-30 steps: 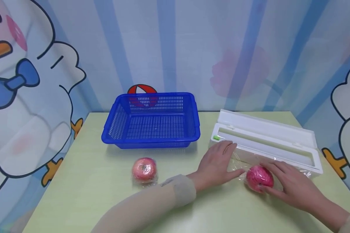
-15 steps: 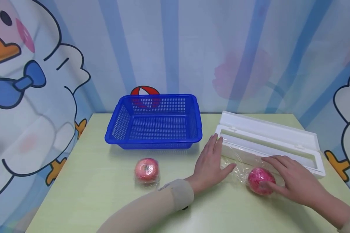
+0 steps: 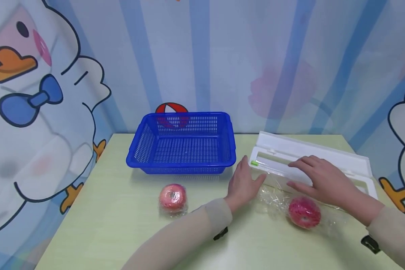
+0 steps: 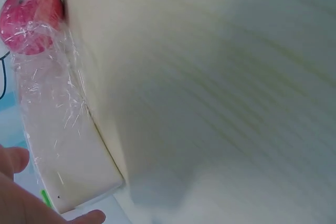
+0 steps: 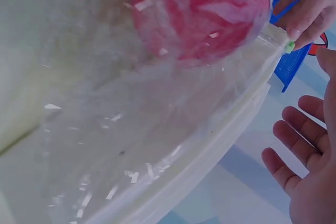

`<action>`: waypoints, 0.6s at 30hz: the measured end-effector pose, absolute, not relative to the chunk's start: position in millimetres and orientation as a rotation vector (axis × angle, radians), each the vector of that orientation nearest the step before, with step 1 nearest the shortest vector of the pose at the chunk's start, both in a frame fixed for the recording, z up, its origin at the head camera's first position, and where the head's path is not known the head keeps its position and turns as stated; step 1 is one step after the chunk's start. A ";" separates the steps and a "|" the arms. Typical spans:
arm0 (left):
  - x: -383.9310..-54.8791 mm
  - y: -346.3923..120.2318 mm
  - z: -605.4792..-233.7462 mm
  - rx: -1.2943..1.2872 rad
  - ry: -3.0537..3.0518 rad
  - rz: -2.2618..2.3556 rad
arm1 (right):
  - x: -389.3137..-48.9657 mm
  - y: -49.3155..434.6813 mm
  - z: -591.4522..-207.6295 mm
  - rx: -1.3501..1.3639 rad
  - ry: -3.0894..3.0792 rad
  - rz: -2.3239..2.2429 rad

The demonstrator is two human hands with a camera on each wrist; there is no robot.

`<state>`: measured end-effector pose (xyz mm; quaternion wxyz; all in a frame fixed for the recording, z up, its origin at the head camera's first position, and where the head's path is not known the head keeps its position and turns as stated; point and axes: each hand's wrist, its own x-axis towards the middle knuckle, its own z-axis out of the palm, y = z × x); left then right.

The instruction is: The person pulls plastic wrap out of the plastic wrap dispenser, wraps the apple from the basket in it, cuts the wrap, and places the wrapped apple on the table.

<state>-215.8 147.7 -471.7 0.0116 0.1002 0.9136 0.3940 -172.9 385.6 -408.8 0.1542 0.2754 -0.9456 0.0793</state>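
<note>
A red apple lies on the table under clear plastic wrap that runs up to the white cling film dispenser, whose lid stands raised. At the dispenser's left end, near the green cutter slider, my left hand rests with thumb and fingers apart. My right hand is over the dispenser behind the apple, fingers spread and holding nothing; the right wrist view shows its fingers loosely bent. Another wrapped apple sits left of my left hand.
A blue plastic basket stands at the back of the table, left of the dispenser. Behind the pale table hangs a cartoon-printed curtain. Dark wrist straps show at both sleeves.
My right hand has left the apple and moved up and back over the dispenser. My left hand has shifted slightly left, to the dispenser's end. The head view has tilted a little.
</note>
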 end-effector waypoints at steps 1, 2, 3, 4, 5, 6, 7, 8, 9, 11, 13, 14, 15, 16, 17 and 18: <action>-217.0 148.6 -471.7 0.295 2.850 1.232 | -176.7 382.7 -406.8 0.808 -2.709 0.224; -218.1 149.4 -471.4 0.277 2.843 1.235 | -180.7 379.9 -405.2 0.828 -2.706 0.218; -219.1 150.0 -471.1 0.261 2.840 1.241 | -185.1 377.0 -404.2 0.851 -2.699 0.211; -220.2 150.6 -470.9 0.249 2.834 1.243 | -189.1 373.9 -403.2 0.869 -2.697 0.213; -221.1 151.1 -470.7 0.244 2.838 1.247 | -193.2 370.6 -402.5 0.886 -2.696 0.217; -222.2 151.5 -470.5 0.242 2.842 1.250 | -197.5 366.9 -402.1 0.904 -2.688 0.225; -223.1 151.8 -470.3 0.240 2.847 1.255 | -202.1 363.0 -402.0 0.920 -2.684 0.237; -224.1 152.0 -470.2 0.242 2.855 1.261 | -206.8 358.7 -401.9 0.933 -2.682 0.249; -225.1 152.3 -470.3 0.243 2.866 1.265 | -211.3 353.9 -401.7 0.948 -2.677 0.264; -227.2 152.8 -471.5 0.256 2.891 1.269 | -220.2 343.3 -401.4 0.963 -2.684 0.295; -229.3 153.6 -473.5 0.260 2.910 1.271 | -228.7 333.0 -400.9 0.970 -2.698 0.320; -230.0 154.0 -474.4 0.255 2.918 1.266 | -232.5 327.7 -400.2 0.970 -2.705 0.332; -231.0 154.6 -475.4 0.252 2.916 1.265 | -236.1 323.0 -399.6 0.973 -2.712 0.341; -231.7 155.1 -476.2 0.252 2.913 1.263 | -239.5 318.9 -399.1 0.975 -2.722 0.346; -232.2 155.6 -476.6 0.250 2.907 1.263 | -242.9 315.5 -398.7 0.979 -2.731 0.344; -232.6 156.0 -476.8 0.251 2.899 1.258 | -245.8 312.6 -398.3 0.985 -2.736 0.342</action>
